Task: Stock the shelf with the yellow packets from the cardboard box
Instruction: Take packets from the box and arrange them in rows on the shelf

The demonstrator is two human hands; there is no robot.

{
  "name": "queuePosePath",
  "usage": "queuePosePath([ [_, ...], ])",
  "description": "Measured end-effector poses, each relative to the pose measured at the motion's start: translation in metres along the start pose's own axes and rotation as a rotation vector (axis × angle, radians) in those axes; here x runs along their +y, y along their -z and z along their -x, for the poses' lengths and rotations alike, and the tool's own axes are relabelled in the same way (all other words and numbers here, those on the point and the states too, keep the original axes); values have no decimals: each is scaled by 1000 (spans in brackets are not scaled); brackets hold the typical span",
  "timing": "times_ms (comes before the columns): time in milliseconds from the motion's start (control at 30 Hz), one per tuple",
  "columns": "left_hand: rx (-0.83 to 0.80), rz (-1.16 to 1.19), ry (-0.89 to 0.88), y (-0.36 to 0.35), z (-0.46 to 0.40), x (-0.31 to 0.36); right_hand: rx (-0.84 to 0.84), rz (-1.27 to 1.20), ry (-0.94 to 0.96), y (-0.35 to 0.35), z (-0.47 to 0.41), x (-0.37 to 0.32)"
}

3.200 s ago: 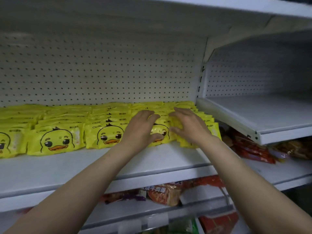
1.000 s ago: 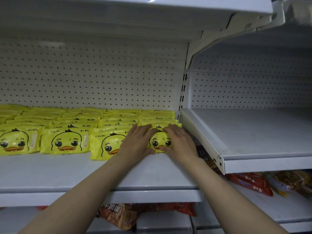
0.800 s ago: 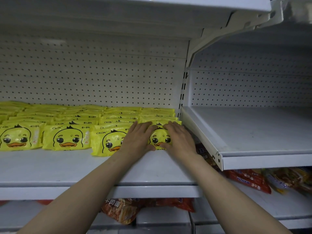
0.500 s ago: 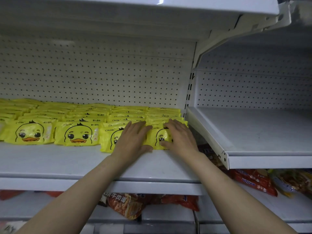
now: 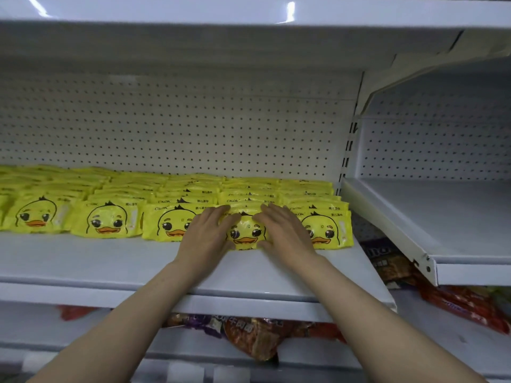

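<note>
Yellow duck-face packets [image 5: 106, 219] lie in several overlapping rows across the white shelf [image 5: 110, 261]. My left hand [image 5: 206, 236] and my right hand [image 5: 284, 233] press flat against the two sides of the front yellow packet [image 5: 246, 233] in the second row from the right. The thumbs sit at its lower edge, and it is held between the palms. The rightmost front packet [image 5: 329, 230] shows just past my right hand. The cardboard box is not in view.
A pegboard back wall [image 5: 193, 128] and an upper shelf [image 5: 221, 12] bound the bay. To the right, a lower white shelf [image 5: 442, 217] juts forward. Red and purple snack bags [image 5: 257, 338] lie on the shelves below.
Both hands have shifted left from the rightmost row's front packet to the one beside it. The rightmost packet now shows uncovered, and my view has moved slightly.
</note>
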State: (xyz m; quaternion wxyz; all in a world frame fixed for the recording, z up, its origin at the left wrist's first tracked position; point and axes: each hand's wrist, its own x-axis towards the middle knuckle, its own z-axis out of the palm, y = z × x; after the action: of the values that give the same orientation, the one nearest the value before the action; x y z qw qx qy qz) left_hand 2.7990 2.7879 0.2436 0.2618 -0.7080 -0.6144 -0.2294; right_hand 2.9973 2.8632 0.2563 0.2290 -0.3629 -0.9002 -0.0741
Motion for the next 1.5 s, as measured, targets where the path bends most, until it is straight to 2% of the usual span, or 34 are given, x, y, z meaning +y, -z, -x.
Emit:
queuePosePath([
  [333, -69, 208, -40, -9, -1, -29, 72, -108, -111, -9, -5, -18],
  [700, -25, 257, -81, -23, -17, -40, 173, -110, -217, -19, -19, -26],
  [1033, -7, 267, -143, -27, -16, -50, 125, -140, -135, -21, -6, -15],
  [1167, 16, 252, -145, -28, -17, -45, 177, -118, -112, -23, -6, -17],
  [1333, -56, 224, -198, -30, -15, -51, 159, -126, -126, -23, -6, -19],
  [1500, -61, 220, -164, -30, -21, -48, 140, -121, -164, -24, -11, -21],
])
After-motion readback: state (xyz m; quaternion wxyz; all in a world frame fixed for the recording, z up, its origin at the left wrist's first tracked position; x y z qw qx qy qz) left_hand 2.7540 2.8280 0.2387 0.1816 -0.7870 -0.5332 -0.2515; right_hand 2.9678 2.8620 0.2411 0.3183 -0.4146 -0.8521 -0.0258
